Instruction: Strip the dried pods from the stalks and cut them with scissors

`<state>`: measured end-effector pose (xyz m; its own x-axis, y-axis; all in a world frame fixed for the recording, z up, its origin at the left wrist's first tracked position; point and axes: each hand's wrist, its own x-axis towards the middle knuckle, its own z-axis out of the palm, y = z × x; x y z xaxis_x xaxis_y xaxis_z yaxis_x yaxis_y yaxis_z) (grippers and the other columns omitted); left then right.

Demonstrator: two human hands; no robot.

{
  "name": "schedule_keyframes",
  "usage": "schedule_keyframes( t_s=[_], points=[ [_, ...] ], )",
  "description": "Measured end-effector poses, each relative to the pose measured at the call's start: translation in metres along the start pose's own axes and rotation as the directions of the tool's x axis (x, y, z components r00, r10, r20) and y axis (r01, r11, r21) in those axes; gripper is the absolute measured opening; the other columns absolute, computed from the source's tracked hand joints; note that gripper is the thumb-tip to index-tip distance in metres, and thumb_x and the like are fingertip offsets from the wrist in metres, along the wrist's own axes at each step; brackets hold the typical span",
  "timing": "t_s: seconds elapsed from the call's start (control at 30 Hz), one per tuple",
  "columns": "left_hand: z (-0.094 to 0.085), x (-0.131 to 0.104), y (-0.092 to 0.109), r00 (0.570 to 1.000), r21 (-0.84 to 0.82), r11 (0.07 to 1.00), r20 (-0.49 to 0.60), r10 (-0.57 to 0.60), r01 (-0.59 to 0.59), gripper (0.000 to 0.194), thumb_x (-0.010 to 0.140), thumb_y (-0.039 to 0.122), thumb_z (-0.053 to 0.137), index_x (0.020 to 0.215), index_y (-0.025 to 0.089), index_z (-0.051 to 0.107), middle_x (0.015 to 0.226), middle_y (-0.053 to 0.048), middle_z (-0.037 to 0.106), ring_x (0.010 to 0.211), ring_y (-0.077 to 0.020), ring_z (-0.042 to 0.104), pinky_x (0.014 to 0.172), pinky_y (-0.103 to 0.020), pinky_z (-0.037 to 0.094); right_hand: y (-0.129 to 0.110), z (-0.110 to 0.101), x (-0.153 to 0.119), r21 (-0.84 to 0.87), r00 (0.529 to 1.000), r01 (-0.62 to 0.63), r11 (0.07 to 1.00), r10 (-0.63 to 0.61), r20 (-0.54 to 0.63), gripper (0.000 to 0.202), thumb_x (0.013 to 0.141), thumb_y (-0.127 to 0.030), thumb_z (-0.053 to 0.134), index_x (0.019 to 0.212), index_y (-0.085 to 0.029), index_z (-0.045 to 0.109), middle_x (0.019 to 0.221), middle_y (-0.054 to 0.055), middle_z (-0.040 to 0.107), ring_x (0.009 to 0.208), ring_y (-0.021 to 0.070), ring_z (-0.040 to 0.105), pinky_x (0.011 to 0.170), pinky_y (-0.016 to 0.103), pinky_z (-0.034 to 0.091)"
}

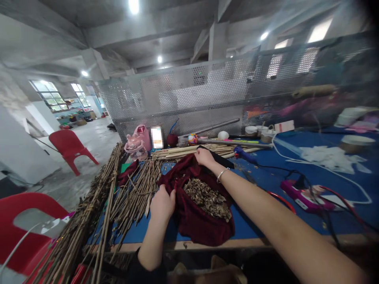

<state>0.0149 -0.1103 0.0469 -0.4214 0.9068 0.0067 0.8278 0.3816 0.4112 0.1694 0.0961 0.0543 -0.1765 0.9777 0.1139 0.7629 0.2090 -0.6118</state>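
Observation:
A dark red cloth lies bunched on the blue table, its front part near the table's front edge. Small brown dried pieces are heaped in its middle. My left hand grips the cloth's left edge, thumb and fingers closed on it. At the far edge of the cloth, my right hand pinches the fabric; a metal bangle is on that wrist. To the left of the cloth lie many thin brown sticks, with a smaller dark red cloth piece above them.
A tall bundle of sticks lies along the table's left side. Behind are a pink jug, pale rods and a perforated metal screen. A purple power strip, cables and a blue-handled tool lie right. Red chairs stand left.

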Motion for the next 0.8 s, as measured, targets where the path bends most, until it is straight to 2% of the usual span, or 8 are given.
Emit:
schedule_keyframes(
  t_s=[0.13,0.23,0.3,0.43,0.53,0.6,0.67,0.8],
  points=[
    [-0.012,0.014,0.031,0.994,0.028,0.998,-0.090,0.061,-0.059,0.033,0.087,0.038,0.039,0.107,0.015,0.053,0.104,-0.016,0.062,0.093,-0.0256,0.063,0.080,-0.033,0.044,-0.031,-0.006,0.016,0.039,0.982,0.190,0.981,-0.190,0.002,0.027,0.090,-0.028,0.047,0.113,-0.016,0.053,0.108,0.006,0.059,0.091,0.0167,0.058,0.078,0.035,0.049],
    [-0.015,0.037,0.044,0.983,0.033,0.997,-0.171,0.072,-0.068,0.036,0.087,0.036,0.037,0.114,0.015,0.050,0.113,-0.017,0.058,0.097,-0.0249,0.062,0.082,-0.032,0.044,-0.049,-0.010,0.017,0.064,0.938,0.320,0.945,-0.326,0.120,0.029,0.088,-0.022,0.044,0.116,-0.021,0.050,0.101,0.001,0.062,0.084,0.0122,0.058,0.071,0.025,0.048],
    [-0.012,0.057,0.044,0.989,0.068,0.997,-0.144,0.037,-0.027,0.039,0.087,0.037,0.038,0.116,0.013,0.050,0.114,-0.019,0.057,0.099,-0.0257,0.061,0.082,-0.032,0.044,-0.049,-0.017,0.011,0.054,0.906,0.369,0.928,-0.372,0.201,0.033,0.085,-0.024,0.049,0.118,-0.024,0.049,0.100,-0.001,0.063,0.082,0.0114,0.058,0.068,0.021,0.046],
    [0.000,0.088,0.032,0.995,0.227,0.971,0.079,0.058,-0.074,0.050,0.080,0.048,0.047,0.109,0.009,0.057,0.111,-0.022,0.061,0.101,-0.0293,0.060,0.082,-0.034,0.046,-0.006,-0.043,-0.019,-0.083,0.906,0.346,0.934,-0.310,0.289,0.036,0.076,-0.036,0.061,0.107,-0.018,0.057,0.099,0.006,0.065,0.085,0.0173,0.059,0.073,0.024,0.044],
    [0.011,0.097,0.024,0.980,0.302,0.941,0.171,0.106,-0.154,0.040,0.077,0.040,0.055,0.101,0.009,0.064,0.106,-0.022,0.064,0.099,-0.0305,0.061,0.081,-0.035,0.048,0.046,-0.061,-0.050,-0.244,0.937,0.228,0.943,-0.144,0.318,0.049,0.064,-0.048,0.069,0.096,-0.012,0.062,0.091,0.014,0.067,0.078,0.0247,0.061,0.065,0.029,0.043],
    [0.017,0.098,0.023,0.978,0.316,0.935,0.180,0.110,-0.163,0.030,0.078,0.027,0.052,0.097,0.008,0.066,0.103,-0.023,0.065,0.096,-0.0302,0.063,0.079,-0.036,0.049,0.074,-0.065,-0.069,-0.310,0.940,0.191,0.931,-0.082,0.331,0.046,0.062,-0.045,0.071,0.093,-0.012,0.063,0.089,0.013,0.067,0.076,0.0248,0.062,0.062,0.028,0.042],
    [0.022,0.100,0.026,0.977,0.327,0.930,0.177,0.115,-0.168,0.028,0.079,0.018,0.047,0.096,0.007,0.067,0.102,-0.025,0.065,0.094,-0.0296,0.064,0.078,-0.036,0.049,0.090,-0.063,-0.082,-0.349,0.945,0.183,0.919,-0.067,0.320,0.035,0.068,-0.037,0.067,0.095,-0.015,0.062,0.090,0.010,0.068,0.078,0.0222,0.062,0.064,0.026,0.041],
    [0.027,0.112,0.035,0.977,0.333,0.923,0.150,0.153,-0.195,0.030,0.078,0.011,0.046,0.099,0.004,0.066,0.101,-0.026,0.064,0.095,-0.0297,0.063,0.081,-0.036,0.049,0.097,-0.056,-0.095,-0.394,0.956,0.187,0.900,-0.074,0.283,0.010,0.077,-0.019,0.054,0.081,-0.018,0.063,0.082,0.006,0.068,0.077,0.0179,0.061,0.064,0.023,0.037]
  ],
)
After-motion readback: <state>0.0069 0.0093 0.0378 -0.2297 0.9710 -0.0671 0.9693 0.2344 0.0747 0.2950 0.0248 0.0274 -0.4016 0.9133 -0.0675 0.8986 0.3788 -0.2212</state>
